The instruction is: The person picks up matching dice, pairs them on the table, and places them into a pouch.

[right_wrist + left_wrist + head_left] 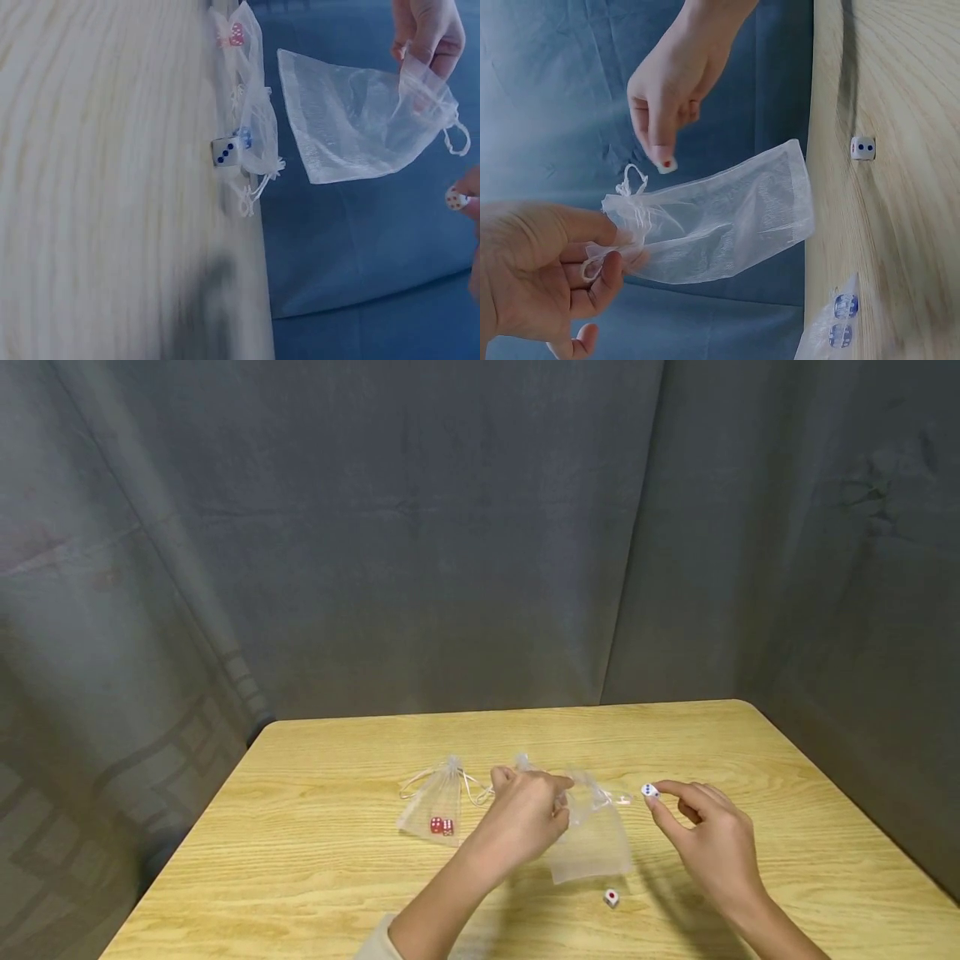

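Note:
My left hand (525, 814) holds a sheer white drawstring pouch (591, 847) by its gathered mouth. In the left wrist view the pouch (727, 217) hangs above the table with its flat bottom end pointing toward the tabletop, and no die shows inside it. Between thumb and forefinger my right hand (712, 843) pinches a white die (649, 791), apart from the pouch and to its right. A second white die (611, 897) lies on the table below the pouch, nearer the front.
On the wooden table (300, 843), a drawstring pouch (425, 802) with red dice (441, 826) lies left of my left hand. Another pouch, holding blue dice (844, 319), is mostly hidden behind that hand in the head view. Grey curtains (420, 543) surround the table.

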Demonstrator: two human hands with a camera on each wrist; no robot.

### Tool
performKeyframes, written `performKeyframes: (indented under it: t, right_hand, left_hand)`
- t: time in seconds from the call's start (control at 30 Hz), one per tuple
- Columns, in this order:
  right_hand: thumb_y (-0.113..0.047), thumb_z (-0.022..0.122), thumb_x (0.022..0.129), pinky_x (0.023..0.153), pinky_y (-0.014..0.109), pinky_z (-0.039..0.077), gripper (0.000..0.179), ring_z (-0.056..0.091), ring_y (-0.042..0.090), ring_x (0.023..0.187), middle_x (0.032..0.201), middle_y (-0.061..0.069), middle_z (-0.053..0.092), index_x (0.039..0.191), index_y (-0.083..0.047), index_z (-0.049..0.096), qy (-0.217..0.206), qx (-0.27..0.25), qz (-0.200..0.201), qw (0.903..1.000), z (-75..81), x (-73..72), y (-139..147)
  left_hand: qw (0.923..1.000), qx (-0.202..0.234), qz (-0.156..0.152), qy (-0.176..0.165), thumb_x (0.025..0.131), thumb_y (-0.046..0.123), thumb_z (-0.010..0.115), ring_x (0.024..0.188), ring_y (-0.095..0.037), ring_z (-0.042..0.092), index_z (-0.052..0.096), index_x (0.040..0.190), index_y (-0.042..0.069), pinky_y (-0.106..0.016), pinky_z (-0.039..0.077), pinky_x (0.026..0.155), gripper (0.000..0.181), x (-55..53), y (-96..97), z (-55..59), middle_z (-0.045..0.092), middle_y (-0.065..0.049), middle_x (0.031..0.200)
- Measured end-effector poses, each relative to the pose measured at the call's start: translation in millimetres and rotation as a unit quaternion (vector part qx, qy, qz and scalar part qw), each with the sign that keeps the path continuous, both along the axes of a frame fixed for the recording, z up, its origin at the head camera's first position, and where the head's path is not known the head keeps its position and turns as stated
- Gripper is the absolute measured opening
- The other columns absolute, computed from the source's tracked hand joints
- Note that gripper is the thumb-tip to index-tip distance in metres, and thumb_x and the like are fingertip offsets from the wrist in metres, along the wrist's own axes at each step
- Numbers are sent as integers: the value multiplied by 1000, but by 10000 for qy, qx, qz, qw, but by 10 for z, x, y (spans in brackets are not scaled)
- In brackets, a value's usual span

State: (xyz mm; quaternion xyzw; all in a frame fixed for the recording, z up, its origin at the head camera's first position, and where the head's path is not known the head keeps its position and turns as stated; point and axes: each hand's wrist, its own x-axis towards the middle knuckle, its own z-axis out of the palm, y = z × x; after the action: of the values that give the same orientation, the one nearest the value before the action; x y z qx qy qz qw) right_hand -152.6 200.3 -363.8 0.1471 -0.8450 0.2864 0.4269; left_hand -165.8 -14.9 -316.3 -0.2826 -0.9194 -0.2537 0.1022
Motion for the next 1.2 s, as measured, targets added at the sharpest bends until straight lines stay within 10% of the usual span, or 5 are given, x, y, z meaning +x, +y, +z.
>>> performKeyframes:
  t: [0.33, 0.43, 0.63, 0.87, 1.2]
  right_hand:
    - [-40, 63, 85, 54, 15, 28, 40, 33, 1, 61, 57, -8, 38, 82, -1, 71, 1118, -553, 1149, 9855, 112, 26, -197]
    - [-40, 59, 87, 53, 17, 28, 42, 32, 3, 59, 56, -10, 35, 84, -1, 71, 1250, -427, 1415, 9811, 148, -4, -325]
    - [-42, 54, 89, 54, 16, 26, 45, 32, 6, 59, 59, -9, 34, 92, -1, 70, 668, -70, 1411, 9877, 179, -47, -423]
    - [-37, 57, 89, 52, 16, 25, 37, 31, 6, 58, 61, -12, 33, 93, -3, 70, 520, 63, 1210, 9913, 137, -70, -327]
    - [0, 79, 67, 48, 19, 26, 27, 30, 3, 56, 61, -13, 33, 93, -4, 72, -516, 211, 466, 9974, 9, -150, -221]
  left_hand:
    - [9997, -109, -168, -160, 80, 5, 66, 52, 0, 39, 66, 63, 13, -36, 23, 76, 18, 21, 60, 17, 69, 3, 96]
    - [9996, -206, -107, -133, 79, 6, 67, 57, 2, 44, 71, 79, 9, -37, 25, 76, 5, 22, 60, 19, 69, 4, 87]
    - [9997, -247, -58, -74, 79, 5, 67, 65, -2, 53, 72, 89, 5, -36, 25, 74, 12, 34, 47, 14, 60, 9, 63]
    - [9998, -150, -108, -36, 81, 5, 65, 69, -3, 55, 62, 55, 15, -39, 26, 76, 28, 26, 20, 27, 69, 5, 85]
    - [9998, -130, 121, 61, 80, 5, 66, 74, -6, 60, 71, 71, 11, -40, 27, 77, 12, -5, -13, 53, 69, 0, 98]
